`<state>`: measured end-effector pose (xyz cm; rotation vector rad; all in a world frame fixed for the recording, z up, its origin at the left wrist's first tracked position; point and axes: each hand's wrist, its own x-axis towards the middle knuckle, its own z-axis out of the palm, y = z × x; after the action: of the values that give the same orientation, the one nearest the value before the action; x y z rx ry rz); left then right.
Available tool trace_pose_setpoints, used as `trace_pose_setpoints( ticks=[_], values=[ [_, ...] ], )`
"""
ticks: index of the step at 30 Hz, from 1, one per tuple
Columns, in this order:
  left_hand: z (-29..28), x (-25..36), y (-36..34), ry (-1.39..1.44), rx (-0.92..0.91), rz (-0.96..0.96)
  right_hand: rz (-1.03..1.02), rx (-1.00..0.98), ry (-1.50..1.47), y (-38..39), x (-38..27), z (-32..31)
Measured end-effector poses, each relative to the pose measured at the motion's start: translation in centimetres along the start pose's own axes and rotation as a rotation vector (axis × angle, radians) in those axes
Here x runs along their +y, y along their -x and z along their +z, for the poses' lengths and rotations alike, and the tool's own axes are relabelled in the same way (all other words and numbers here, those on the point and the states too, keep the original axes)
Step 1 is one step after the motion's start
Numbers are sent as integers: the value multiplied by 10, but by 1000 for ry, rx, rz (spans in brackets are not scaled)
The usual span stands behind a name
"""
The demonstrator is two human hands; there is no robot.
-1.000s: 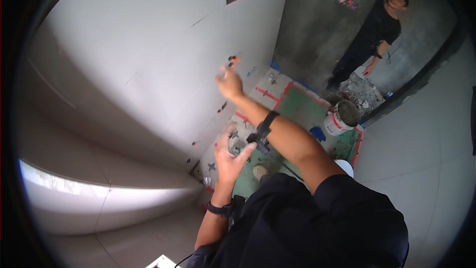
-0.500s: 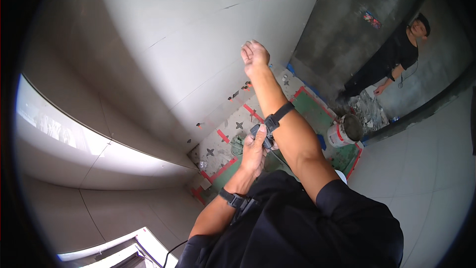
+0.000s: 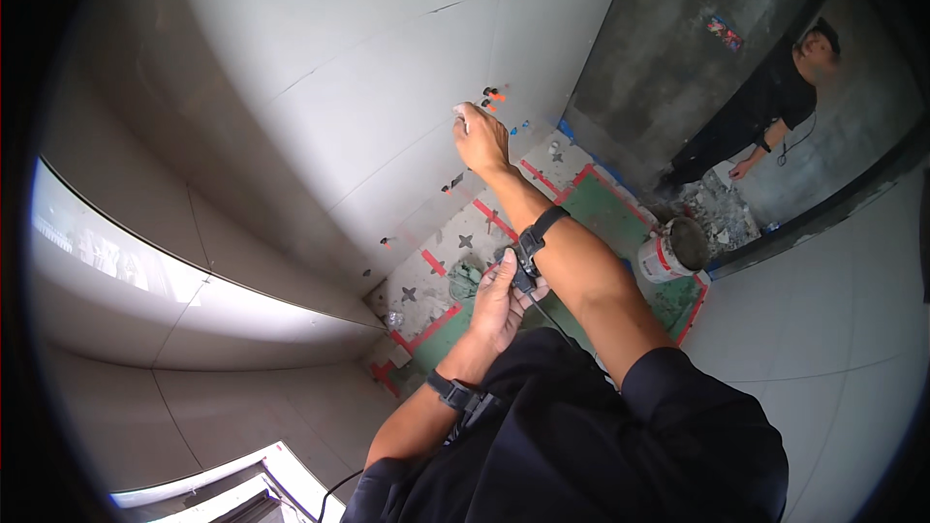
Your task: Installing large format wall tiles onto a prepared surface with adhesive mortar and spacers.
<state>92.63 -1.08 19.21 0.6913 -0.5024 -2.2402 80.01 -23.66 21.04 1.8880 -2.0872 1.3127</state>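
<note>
A: Watching from my end. Where's the blk device [image 3: 524, 279]?
B: In L hand [image 3: 495, 308], pinched thumb to fingers, just beside the strap [image 3: 553, 221] on R forearm [image 3: 581, 271]. L's nearer; fingers cover it, so I can't tell its long axis.
A: R hand [image 3: 482, 138]?
B: Curled in, nr the pale wall [image 3: 387, 107]; I see nothing in it. Cable [image 3: 552, 316] runs twd the torso [image 3: 581, 426]. Bucket [image 3: 656, 262] & co-worker [image 3: 756, 107]: well apart, to the right, not in the way.
</note>
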Motion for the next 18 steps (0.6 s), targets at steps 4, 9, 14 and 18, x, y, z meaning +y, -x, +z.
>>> trace_pose_setpoints(
  ticks=[4,9,14,18],
  values=[
    [-24,12,-34,-466,239,387,-132,-193,179,0,19,1],
    [57,82,-66,-1710,-84,891,-565,-508,452,29,45,35],
    [128,60,-136,-2276,24,408,-739,-809,387,66,117,58],
    [173,63,-150,-2475,-36,105,-765,-1036,344,73,143,55]
  ],
)
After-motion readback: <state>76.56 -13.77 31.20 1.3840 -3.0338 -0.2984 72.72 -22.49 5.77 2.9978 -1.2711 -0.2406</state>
